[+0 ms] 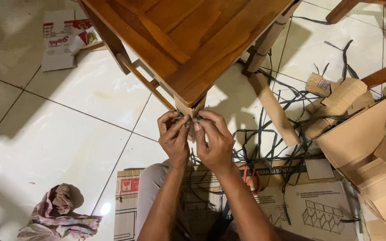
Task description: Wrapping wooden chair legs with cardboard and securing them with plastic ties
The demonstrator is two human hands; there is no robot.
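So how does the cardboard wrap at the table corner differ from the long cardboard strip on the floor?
The corner wrap sits on the wooden table, pinched by both hands, left hand and right hand; the strip lies loose on the tiles, untouched. The wrap shows only a short folded piece; the strip is long and lies among black straps. Both are plain brown cardboard.

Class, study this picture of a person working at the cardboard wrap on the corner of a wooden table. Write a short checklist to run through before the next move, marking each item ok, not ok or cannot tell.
1. Both hands on the cardboard wrap: left hand and right hand pinch it. Ok.
2. Firm grip: cannot tell.
3. Wooden table steady: cannot tell.
4. Floor free of trip hazards: black straps and cardboard scraps lie loose. Not ok.
5. Rag out of the way: ok.
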